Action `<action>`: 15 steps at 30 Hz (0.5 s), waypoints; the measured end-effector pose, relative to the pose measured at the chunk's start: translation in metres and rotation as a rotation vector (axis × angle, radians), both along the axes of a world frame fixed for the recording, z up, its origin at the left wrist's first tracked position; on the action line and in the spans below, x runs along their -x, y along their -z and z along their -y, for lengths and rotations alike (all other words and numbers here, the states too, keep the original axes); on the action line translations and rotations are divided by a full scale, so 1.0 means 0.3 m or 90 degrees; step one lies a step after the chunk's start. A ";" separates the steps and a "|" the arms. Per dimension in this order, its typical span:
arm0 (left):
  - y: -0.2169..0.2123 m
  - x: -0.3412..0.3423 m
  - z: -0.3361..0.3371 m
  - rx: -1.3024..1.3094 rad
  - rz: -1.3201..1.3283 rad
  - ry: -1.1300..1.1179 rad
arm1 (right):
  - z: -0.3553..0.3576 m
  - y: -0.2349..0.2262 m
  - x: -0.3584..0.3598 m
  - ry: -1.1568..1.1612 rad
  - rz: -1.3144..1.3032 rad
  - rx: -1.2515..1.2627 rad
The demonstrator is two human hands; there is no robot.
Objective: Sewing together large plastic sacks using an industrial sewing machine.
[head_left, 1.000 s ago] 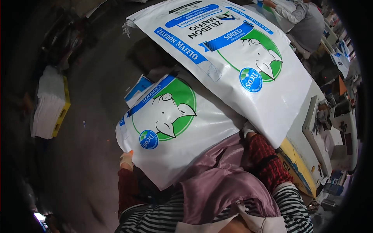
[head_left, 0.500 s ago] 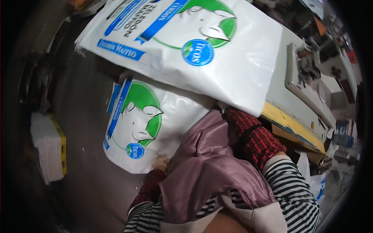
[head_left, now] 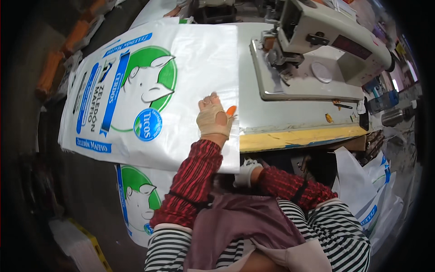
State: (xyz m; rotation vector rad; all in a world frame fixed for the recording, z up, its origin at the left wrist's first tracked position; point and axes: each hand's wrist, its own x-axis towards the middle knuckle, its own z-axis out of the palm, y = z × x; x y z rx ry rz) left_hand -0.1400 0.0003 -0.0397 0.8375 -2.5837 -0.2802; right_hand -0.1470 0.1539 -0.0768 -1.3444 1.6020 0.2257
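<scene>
A large white woven sack (head_left: 195, 54), printed with a green circle and a pig's head, lies across the left of the table. My left hand (head_left: 214, 118), in a beige fingerless glove with an orange cover on the thumb, rests on the sack's right part, fingers apart. My right hand (head_left: 246, 173), in a whitish glove, is beside the sack's near right corner, below the table's front edge. Its fingers are partly hidden, and I cannot tell whether it holds anything. Under the big sack hangs a second printed sack (head_left: 140, 190), partly covered.
A sewing machine (head_left: 317, 45) stands on the table (head_left: 290, 118), which has a worn yellow front edge (head_left: 303, 138). More white sacks (head_left: 362, 190) hang at the right. A stack of pale sheets (head_left: 77, 245) stands low at left. Another person's hand (head_left: 173, 11) shows at the far edge.
The upper sack has come down flatter onto the table. My left hand has moved from the lower sack up onto the upper one. My right hand has shifted down and left; the view has turned.
</scene>
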 end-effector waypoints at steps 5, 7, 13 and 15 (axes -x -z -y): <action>0.112 0.052 0.074 -0.148 -0.131 -0.096 | -0.093 -0.130 0.185 0.147 0.265 0.253; 0.116 0.033 0.120 -0.282 -0.232 -0.112 | -0.053 -0.068 0.261 0.252 0.533 0.483; 0.068 0.009 0.153 -0.309 -0.277 -0.137 | 0.230 -0.113 0.388 0.732 0.109 0.597; 0.016 -0.010 0.180 -0.182 -0.241 -0.154 | 0.304 -0.110 0.439 0.621 -0.071 0.389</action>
